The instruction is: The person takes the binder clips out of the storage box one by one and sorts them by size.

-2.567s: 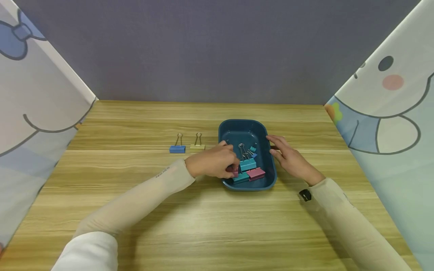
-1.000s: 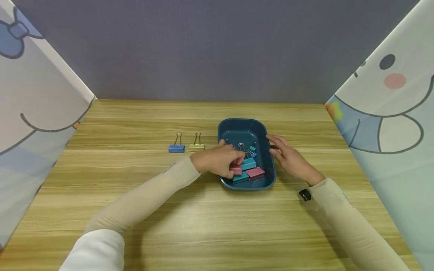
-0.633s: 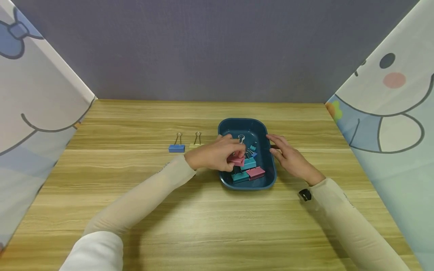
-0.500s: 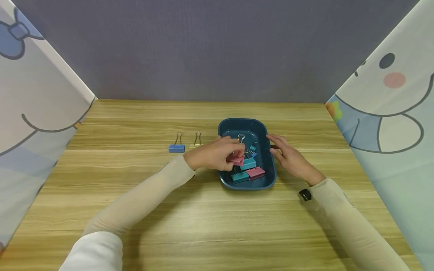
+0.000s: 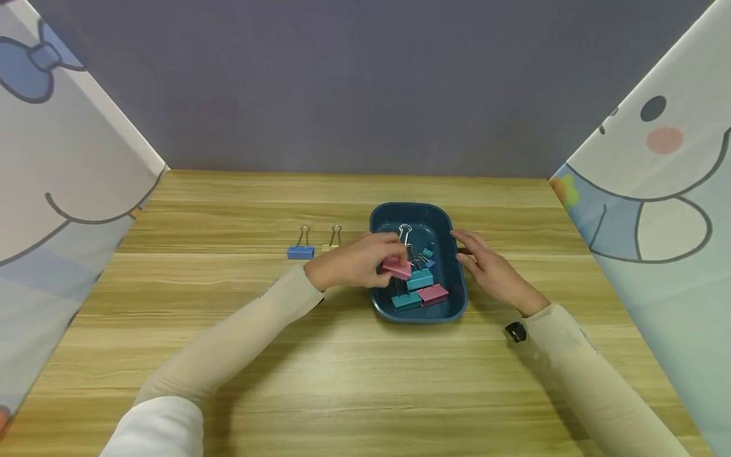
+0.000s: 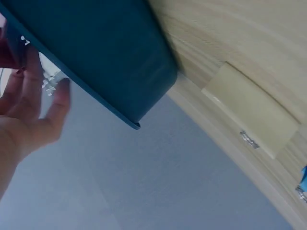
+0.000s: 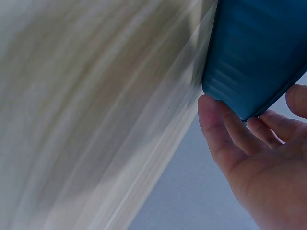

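my left grip (image 5: 360, 261) pinches a pink binder clip (image 5: 398, 270) over the tray (image 5: 459, 279), near the teal clips (image 5: 419, 280); a firm hold and clean upward lift should avoid snagging them, while my right grip (image 5: 495, 276), fingers extended, rests against the tray's side.

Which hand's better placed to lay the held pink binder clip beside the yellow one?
Left, likely: the left hand pinches the pink binder clip and is nearer the yellow binder clip; the right hand is across the blue tray.
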`<move>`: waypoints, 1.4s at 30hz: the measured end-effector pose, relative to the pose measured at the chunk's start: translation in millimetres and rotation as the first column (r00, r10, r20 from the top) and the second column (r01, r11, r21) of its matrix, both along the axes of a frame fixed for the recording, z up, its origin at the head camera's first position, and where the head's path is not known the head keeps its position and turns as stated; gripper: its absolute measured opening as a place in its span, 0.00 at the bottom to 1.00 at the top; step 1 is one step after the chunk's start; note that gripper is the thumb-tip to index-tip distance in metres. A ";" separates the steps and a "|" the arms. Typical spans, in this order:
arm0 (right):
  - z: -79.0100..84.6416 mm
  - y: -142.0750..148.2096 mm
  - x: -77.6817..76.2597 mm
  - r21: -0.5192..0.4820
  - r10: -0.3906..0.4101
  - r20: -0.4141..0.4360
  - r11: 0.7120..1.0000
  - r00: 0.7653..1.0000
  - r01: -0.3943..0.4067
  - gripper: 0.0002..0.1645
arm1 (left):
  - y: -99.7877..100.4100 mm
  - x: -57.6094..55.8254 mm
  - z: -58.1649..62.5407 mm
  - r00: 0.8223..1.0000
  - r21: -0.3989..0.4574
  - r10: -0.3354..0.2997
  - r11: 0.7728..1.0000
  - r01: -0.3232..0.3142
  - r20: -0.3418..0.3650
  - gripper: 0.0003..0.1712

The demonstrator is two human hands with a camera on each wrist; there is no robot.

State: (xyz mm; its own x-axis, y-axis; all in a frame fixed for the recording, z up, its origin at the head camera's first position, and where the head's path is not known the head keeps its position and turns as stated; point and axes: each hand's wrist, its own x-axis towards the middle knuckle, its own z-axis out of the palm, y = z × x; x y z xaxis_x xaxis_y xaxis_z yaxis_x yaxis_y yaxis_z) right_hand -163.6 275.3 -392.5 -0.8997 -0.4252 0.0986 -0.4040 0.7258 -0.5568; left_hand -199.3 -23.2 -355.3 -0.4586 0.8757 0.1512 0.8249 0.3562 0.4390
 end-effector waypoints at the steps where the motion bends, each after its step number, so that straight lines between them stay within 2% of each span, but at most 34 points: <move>1: -0.3 -0.1 0.1 0.002 -0.003 -0.001 1.000 1.000 0.003 0.29 | -0.8 0.3 0.0 1.000 0.009 -0.004 1.000 0.004 -0.005 0.11; 11: 0.5 -1.2 1.8 0.004 -0.009 -0.011 1.000 1.000 0.009 0.28 | -10.2 5.7 0.0 0.999 0.138 0.002 0.990 0.004 -0.044 0.09; 16: 0.2 0.0 3.2 0.012 -0.012 -0.018 1.000 1.000 0.012 0.28 | -13.9 7.9 -1.3 0.999 0.206 -0.008 0.978 0.016 -0.040 0.08; 20: -0.7 0.4 2.8 0.014 -0.011 -0.014 1.000 1.000 0.011 0.28 | -16.1 7.9 -1.9 0.997 0.254 -0.016 0.967 0.036 -0.080 0.08; 25: -0.3 -0.4 2.6 0.012 -0.007 -0.014 1.000 1.000 0.007 0.28 | -20.1 7.5 -2.1 0.993 0.331 -0.021 0.942 0.060 -0.118 0.08; 29: -0.5 -0.6 2.3 0.010 -0.006 -0.006 1.000 1.000 0.006 0.28 | -23.7 7.3 -1.0 0.991 0.403 -0.025 0.912 0.077 -0.132 0.08; 37: -2.9 -0.1 -0.1 0.007 -0.003 -0.015 1.000 1.000 0.003 0.29 | -32.4 11.6 1.8 0.992 0.466 -0.023 0.881 0.080 -0.126 0.07; 42: -3.9 0.1 -0.5 0.006 0.000 -0.024 1.000 1.000 0.000 0.28 | -39.4 14.1 1.5 0.990 0.515 -0.011 0.853 0.081 -0.139 0.10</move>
